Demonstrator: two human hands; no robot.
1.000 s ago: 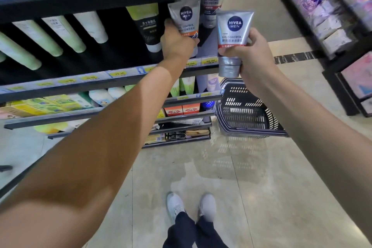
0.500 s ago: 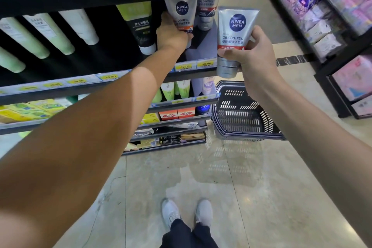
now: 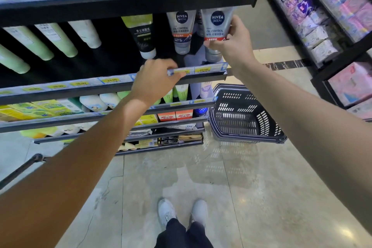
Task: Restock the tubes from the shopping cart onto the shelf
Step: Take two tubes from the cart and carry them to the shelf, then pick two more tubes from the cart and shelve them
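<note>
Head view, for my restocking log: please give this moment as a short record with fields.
setting: store aisle, black shelf with yellow price tags
right hand: right hand grips a grey Nivea Men tube, cap down, at the shelf's right end
left hand: left hand rests on the shelf's front rail, holding nothing
already shelved: another Nivea Men tube stands beside the held one
basket: black shopping basket on the floor; no tubes visible inside

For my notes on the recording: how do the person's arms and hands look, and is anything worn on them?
Both forearms are bare as far as the frame shows; no sleeve is visible. The left hand and right hand wear no glove, and no watch, ring or bracelet shows on the visible sides of the wrists and fingers.
</note>
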